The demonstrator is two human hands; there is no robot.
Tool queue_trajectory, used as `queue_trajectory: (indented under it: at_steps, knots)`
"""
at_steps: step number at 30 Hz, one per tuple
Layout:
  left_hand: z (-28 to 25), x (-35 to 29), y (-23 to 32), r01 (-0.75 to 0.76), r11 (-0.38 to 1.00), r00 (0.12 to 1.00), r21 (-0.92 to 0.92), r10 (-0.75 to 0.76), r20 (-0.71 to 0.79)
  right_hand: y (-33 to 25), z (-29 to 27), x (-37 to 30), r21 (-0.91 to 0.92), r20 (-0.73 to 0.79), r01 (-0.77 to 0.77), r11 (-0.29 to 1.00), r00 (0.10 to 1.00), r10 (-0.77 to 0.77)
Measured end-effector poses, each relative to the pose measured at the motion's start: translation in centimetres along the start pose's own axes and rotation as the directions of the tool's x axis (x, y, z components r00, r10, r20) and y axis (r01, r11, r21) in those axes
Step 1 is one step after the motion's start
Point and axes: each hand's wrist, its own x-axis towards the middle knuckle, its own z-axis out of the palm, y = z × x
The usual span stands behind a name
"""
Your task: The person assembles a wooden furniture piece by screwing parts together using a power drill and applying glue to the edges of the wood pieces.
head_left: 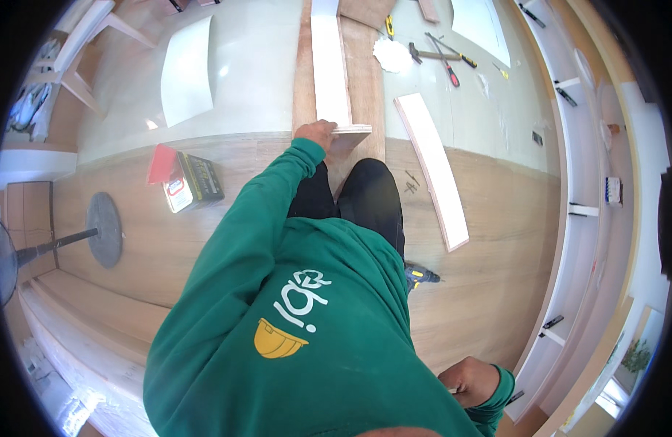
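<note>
My left hand (318, 135) is closed on the near end of a long white board (330, 69), where a short crosspiece (354, 130) sits across it. The long board rests over a brown wooden plank (366, 87) on the floor and points away from my knees. My right hand (470, 380) is drawn back beside my right hip, its fingers curled. What it holds, if anything, is too hidden to make out. A blue and black power drill (421, 277) lies on the floor just right of my thigh.
Another white board (434, 171) lies to the right, beside several loose screws (412, 181). Beyond it are a hammer (432, 54) and a red-handled screwdriver (451, 74). Left of me stand a square tin can (197, 182) and a fan's round base (104, 229). White shelving (565, 247) runs along the right.
</note>
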Motion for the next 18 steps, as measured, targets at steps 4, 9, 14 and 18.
queue_trajectory:
  at_steps: [4, 9, 14, 18]
  knots:
    - [0.7, 1.3, -0.4, -0.052, 0.993, 0.999, 0.102, 0.05, 0.022, 0.1, 0.6, 1.6, -0.356, -0.171, -0.008, 0.934, 0.984, -0.057]
    - [-0.2, 1.1, 0.7, -0.025, 0.996, 0.998, 0.082, 0.02, 0.061, -1.5, 0.6, 3.0, -0.294, -0.242, -0.045, 0.955, 0.97, -0.029]
    - [-0.8, 0.4, 0.4, 0.013, 1.0, 0.999, -0.017, -0.012, 0.05, -1.5, -0.6, -0.4, -0.119, 0.106, -0.146, 0.982, 0.982, 0.159]
    - [-0.8, -0.1, -0.4, 0.066, 0.99, 0.995, -0.125, -0.056, 0.08, -3.3, -1.5, 2.8, -0.374, -0.064, -0.036, 0.927, 0.998, 0.013]
